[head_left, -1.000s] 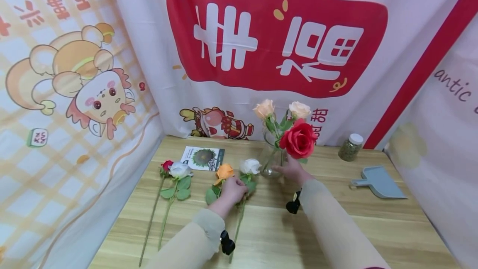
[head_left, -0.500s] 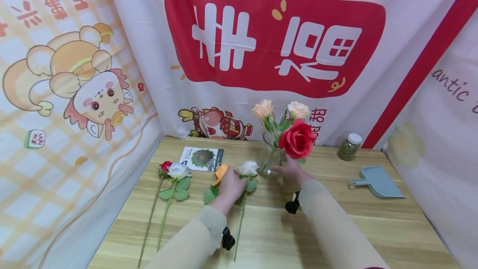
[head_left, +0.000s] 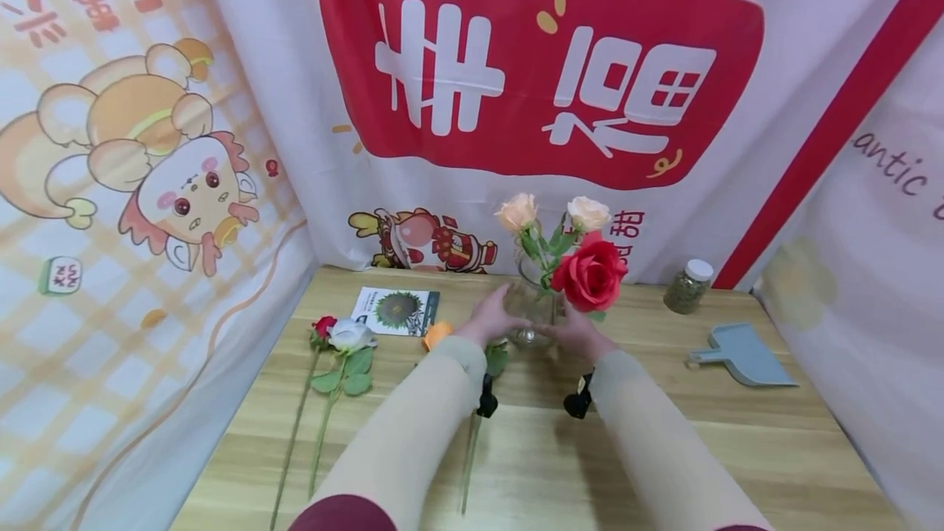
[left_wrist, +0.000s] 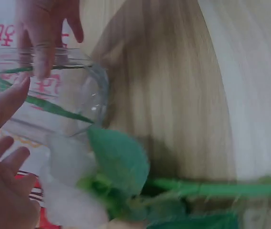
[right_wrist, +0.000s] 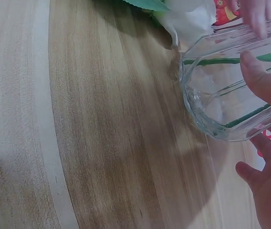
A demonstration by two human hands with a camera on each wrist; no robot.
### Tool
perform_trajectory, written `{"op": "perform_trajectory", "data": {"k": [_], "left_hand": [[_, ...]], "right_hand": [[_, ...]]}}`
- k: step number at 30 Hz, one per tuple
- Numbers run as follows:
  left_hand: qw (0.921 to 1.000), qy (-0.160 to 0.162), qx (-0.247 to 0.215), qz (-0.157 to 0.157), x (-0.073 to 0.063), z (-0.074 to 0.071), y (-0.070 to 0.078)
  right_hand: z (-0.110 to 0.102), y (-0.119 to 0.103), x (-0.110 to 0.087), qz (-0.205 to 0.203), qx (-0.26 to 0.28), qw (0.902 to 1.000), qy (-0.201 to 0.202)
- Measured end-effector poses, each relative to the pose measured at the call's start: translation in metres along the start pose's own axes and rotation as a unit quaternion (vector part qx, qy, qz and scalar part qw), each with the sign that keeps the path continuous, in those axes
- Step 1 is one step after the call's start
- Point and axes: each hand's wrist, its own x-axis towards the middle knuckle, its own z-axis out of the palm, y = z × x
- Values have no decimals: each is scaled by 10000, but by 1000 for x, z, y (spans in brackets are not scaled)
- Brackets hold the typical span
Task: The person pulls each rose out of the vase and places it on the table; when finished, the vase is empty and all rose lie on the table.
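Note:
A clear glass vase (head_left: 533,303) stands near the back of the wooden table, holding a red rose (head_left: 590,273), a peach rose (head_left: 518,214) and a cream rose (head_left: 588,213). My right hand (head_left: 581,333) grips its right side low down, thumb (right_wrist: 253,69) across the front. At the left side is my left hand (head_left: 490,316), thumb extended towards the glass, fingers loosely bent. Beneath that wrist lies a white rose (left_wrist: 68,183), mostly hidden in the head view. An orange rose (head_left: 437,335) lies partly covered by the left sleeve.
At the left lie a small red rose (head_left: 323,326) and a white rose (head_left: 351,335) with long stems. A printed card (head_left: 396,310) is behind them. A lidded jar (head_left: 687,289) and a blue dustpan (head_left: 748,357) sit at the right; cloth hangs behind the table.
My left hand has moved from the orange and white roses, rightward and away from me, to the vase's left side. The right hand has stayed on the vase.

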Motion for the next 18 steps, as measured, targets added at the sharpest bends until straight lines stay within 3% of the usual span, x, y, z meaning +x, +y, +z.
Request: {"op": "perform_trajectory", "data": {"k": [3,6,13,18], "left_hand": [[9999,-60,-129,5,14,12,-2],[9997,-15,-237,110,19,15,-1],[9988,44,493,40,19,7,12],[9984,-199,522,-4,21,4,16]], "right_hand": [[-6,-2,-1,-15,2,10000,-9],[-6,-3,-1,-210,59,9998,-36],[-3,0,1,95,33,9999,32],[-3,-3,-2,-311,28,9994,158]]}}
